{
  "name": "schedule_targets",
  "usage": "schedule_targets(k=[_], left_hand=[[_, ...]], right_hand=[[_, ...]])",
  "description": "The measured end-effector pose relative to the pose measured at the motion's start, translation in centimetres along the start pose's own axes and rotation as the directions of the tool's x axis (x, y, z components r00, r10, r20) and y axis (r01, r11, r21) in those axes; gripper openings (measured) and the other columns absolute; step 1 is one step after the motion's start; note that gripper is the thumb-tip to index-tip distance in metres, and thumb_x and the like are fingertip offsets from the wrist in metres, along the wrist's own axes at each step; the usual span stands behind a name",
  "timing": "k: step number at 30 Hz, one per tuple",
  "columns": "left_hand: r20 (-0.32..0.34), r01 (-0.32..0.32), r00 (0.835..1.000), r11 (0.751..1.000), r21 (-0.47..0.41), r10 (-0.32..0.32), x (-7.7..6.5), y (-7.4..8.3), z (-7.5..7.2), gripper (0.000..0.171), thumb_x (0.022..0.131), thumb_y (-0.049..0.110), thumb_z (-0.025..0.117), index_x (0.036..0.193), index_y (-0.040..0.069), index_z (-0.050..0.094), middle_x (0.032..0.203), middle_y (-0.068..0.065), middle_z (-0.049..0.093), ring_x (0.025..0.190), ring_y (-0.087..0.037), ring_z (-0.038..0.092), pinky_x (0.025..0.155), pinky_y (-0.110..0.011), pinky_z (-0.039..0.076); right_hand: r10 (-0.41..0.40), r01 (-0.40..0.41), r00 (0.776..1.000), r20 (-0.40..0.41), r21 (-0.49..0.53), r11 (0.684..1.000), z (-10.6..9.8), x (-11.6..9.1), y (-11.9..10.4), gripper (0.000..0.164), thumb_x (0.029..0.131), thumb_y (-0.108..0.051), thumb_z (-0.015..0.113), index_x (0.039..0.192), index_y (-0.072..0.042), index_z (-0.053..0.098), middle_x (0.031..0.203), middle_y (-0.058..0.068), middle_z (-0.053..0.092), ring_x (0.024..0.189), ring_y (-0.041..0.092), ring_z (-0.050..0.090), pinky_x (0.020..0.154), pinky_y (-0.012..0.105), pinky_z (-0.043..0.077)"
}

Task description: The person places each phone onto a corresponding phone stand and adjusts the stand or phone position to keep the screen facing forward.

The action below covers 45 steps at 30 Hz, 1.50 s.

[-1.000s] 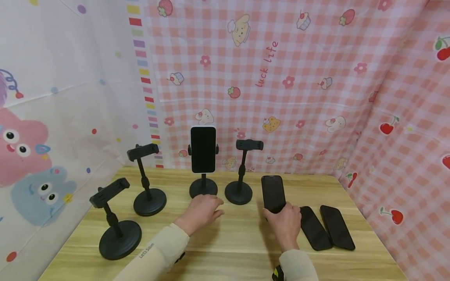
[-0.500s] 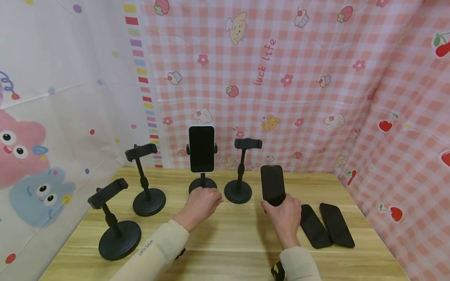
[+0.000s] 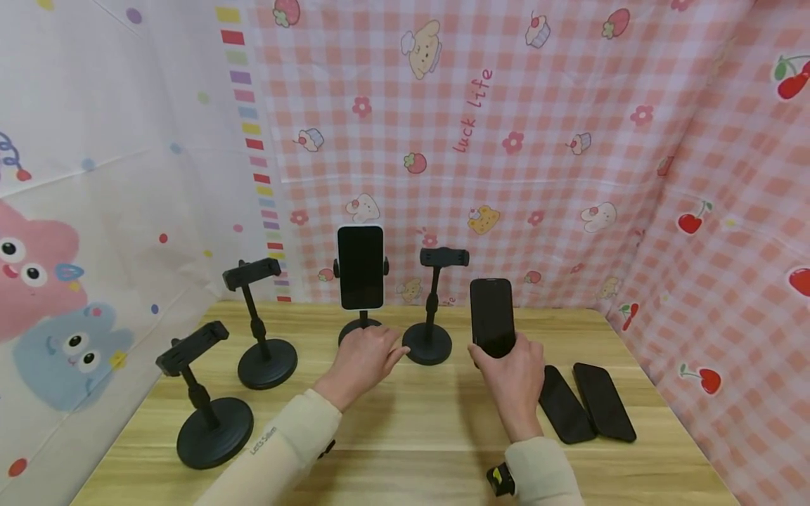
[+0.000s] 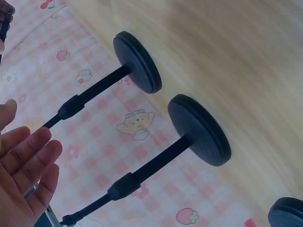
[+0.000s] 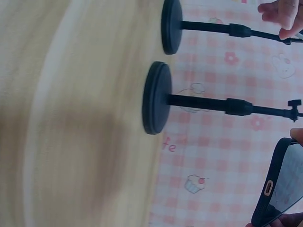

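My right hand [image 3: 514, 376] grips a black smartphone [image 3: 493, 316] by its lower end, thumb on one edge and fingers on the other. The phone is raised above the table, screen towards me; its side edge [image 5: 271, 184] shows in the right wrist view. My left hand [image 3: 363, 362] hovers with loosely bent fingers and nothing in them, overlapping the base of a stand that carries a white-edged phone [image 3: 361, 267]. In the left wrist view the left hand's fingers [image 4: 40, 151] are spread. Between my hands, further back, stands a black phone stand [image 3: 427, 343] with a bare clamp.
Two more black phone stands, one nearer [image 3: 215, 432] and one behind it [image 3: 267, 364], stand on the left with bare clamps. To the right, two black phones [image 3: 566, 404] lie flat side by side on the wooden table [image 3: 418, 450]. Patterned cloth [image 3: 544, 84] hangs behind and beside it.
The right hand has lifted the smartphone higher and slightly further back. My left hand has shifted a little up and forward, its fingers curling in and then loosening.
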<state>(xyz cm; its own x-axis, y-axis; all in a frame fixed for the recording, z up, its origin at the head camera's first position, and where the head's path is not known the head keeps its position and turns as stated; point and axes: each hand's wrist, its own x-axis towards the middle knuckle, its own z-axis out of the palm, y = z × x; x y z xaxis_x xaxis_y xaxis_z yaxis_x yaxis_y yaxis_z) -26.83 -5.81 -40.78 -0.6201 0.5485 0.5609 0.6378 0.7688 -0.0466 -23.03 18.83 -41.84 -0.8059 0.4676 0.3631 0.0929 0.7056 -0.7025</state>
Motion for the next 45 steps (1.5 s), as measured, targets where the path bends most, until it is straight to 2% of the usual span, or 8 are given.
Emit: schedule_targets(k=[3, 6, 13, 16, 21, 30, 34, 45], left_hand=[[0.005, 0.01, 1.0, 1.0, -0.004, -0.01, 0.4, 0.0, -0.4, 0.033, 0.095, 0.036, 0.067, 0.114, 0.008, 0.071, 0.093, -0.007, 0.072, 0.077, -0.022, 0.069, 0.067, -0.038, 0.056], [-0.008, 0.013, 1.0, 1.0, -0.018, -0.014, 0.7, 0.0, -0.7, 0.034, 0.095, 0.034, 0.068, 0.114, 0.006, 0.071, 0.098, -0.009, 0.072, 0.082, -0.024, 0.07, 0.071, -0.039, 0.057], [-0.094, -0.011, 0.996, 0.999, -0.046, 0.007, 1.6, 0.0, -1.0, 0.025, 0.093, 0.032, 0.071, 0.095, 0.008, 0.067, 0.081, -0.004, 0.066, 0.06, -0.017, 0.063, 0.052, -0.032, 0.051], [-0.106, -0.018, 0.994, 0.999, -0.04, 0.013, 2.1, 0.0, -1.4, 0.026, 0.094, 0.032, 0.07, 0.1, 0.007, 0.066, 0.081, -0.003, 0.063, 0.057, -0.016, 0.06, 0.048, -0.031, 0.048], [-0.1, -0.006, 0.995, 0.997, -0.076, -0.002, 3.2, 0.1, -2.0, 0.035, 0.094, 0.031, 0.07, 0.117, 0.004, 0.067, 0.102, -0.009, 0.07, 0.079, -0.02, 0.069, 0.065, -0.033, 0.057], [-0.13, 0.01, 0.991, 0.986, -0.169, -0.032, 5.0, 0.3, -2.7, 0.045, 0.093, 0.021, 0.073, 0.131, 0.001, 0.06, 0.118, -0.015, 0.066, 0.098, -0.025, 0.068, 0.08, -0.036, 0.057], [-0.151, 0.009, 0.988, 0.983, -0.183, -0.037, 5.8, 0.6, -2.9, 0.038, 0.096, 0.022, 0.068, 0.125, -0.001, 0.058, 0.109, -0.015, 0.066, 0.089, -0.024, 0.068, 0.075, -0.034, 0.057], [-0.164, 0.065, 0.982, 0.979, -0.192, -0.097, 7.7, 0.8, -4.0, 0.05, 0.096, 0.019, 0.068, 0.135, -0.005, 0.048, 0.1, -0.016, 0.067, 0.076, -0.024, 0.069, 0.07, -0.033, 0.058]], right_hand=[[-0.006, 0.006, 1.0, -0.008, 0.018, 1.0, -0.3, 0.0, -0.5, 0.082, 0.074, -0.049, 0.083, 0.128, 0.008, 0.057, 0.108, 0.023, 0.052, 0.096, 0.037, 0.048, 0.08, 0.052, 0.043], [-0.017, 0.017, 1.0, -0.015, 0.031, 0.999, -0.7, 0.1, -0.9, 0.082, 0.074, -0.049, 0.083, 0.128, 0.007, 0.057, 0.109, 0.023, 0.053, 0.097, 0.036, 0.048, 0.079, 0.052, 0.043], [-0.031, 0.032, 0.999, -0.02, 0.071, 0.997, -1.5, 0.2, -1.8, 0.082, 0.075, -0.049, 0.083, 0.131, 0.004, 0.055, 0.113, 0.023, 0.053, 0.101, 0.036, 0.047, 0.084, 0.054, 0.041], [-0.038, 0.04, 0.999, -0.021, 0.078, 0.996, -1.7, 0.3, -2.2, 0.083, 0.076, -0.049, 0.083, 0.132, 0.004, 0.054, 0.114, 0.023, 0.053, 0.101, 0.036, 0.046, 0.084, 0.054, 0.041], [-0.04, 0.041, 0.999, -0.018, 0.092, 0.995, -2.0, 0.4, -2.9, 0.082, 0.076, -0.048, 0.082, 0.134, 0.003, 0.054, 0.113, 0.022, 0.052, 0.099, 0.035, 0.046, 0.082, 0.053, 0.041], [-0.062, 0.063, 0.998, -0.014, 0.111, 0.992, -2.3, 0.5, -4.3, 0.084, 0.077, -0.05, 0.081, 0.136, 0.002, 0.052, 0.115, 0.02, 0.051, 0.1, 0.034, 0.046, 0.08, 0.052, 0.042], [-0.079, 0.079, 0.997, -0.003, 0.125, 0.989, -2.3, 0.5, -5.0, 0.083, 0.077, -0.048, 0.082, 0.136, 0.001, 0.052, 0.116, 0.021, 0.052, 0.102, 0.034, 0.046, 0.081, 0.052, 0.042], [-0.168, 0.168, 0.986, -0.016, 0.193, 0.967, -1.6, 0.7, -7.0, 0.074, 0.076, -0.045, 0.084, 0.127, 0.002, 0.058, 0.108, 0.017, 0.054, 0.094, 0.031, 0.048, 0.074, 0.046, 0.042]])
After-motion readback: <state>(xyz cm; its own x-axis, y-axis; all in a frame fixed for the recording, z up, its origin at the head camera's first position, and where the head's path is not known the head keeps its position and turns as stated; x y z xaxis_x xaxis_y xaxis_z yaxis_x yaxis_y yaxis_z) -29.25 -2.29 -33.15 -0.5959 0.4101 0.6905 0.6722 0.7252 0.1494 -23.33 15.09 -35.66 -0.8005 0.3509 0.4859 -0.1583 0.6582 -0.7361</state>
